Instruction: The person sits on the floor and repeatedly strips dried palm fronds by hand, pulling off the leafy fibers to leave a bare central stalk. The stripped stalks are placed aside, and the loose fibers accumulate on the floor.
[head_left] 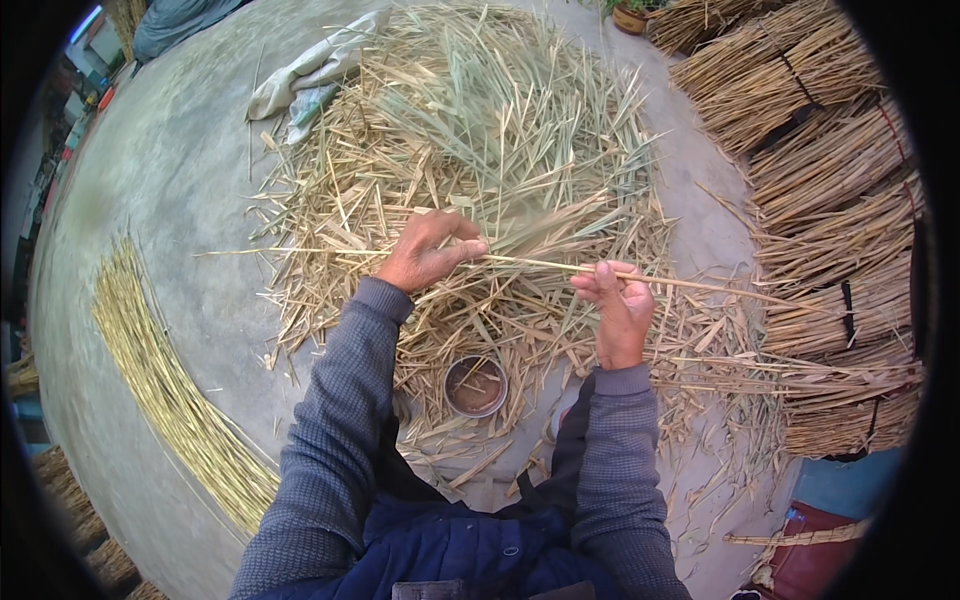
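Padded navy jacket point(450, 550) below, the left fingers point(468, 249) and right fingers point(607, 281) pinch a slender stalk point(540, 263) (papery leaves point(430, 170) heaped beneath).

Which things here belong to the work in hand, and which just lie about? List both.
Seem part of the work:
long, thin, tan stalk in left hand and right hand
heap of dry, tan and pale-green leaves
straight yellow-green stalks at left
tan, banded stalk bundles at right

Apparently just lying about:
crumpled, whitish sack
round metal dish
brown, round plant pot
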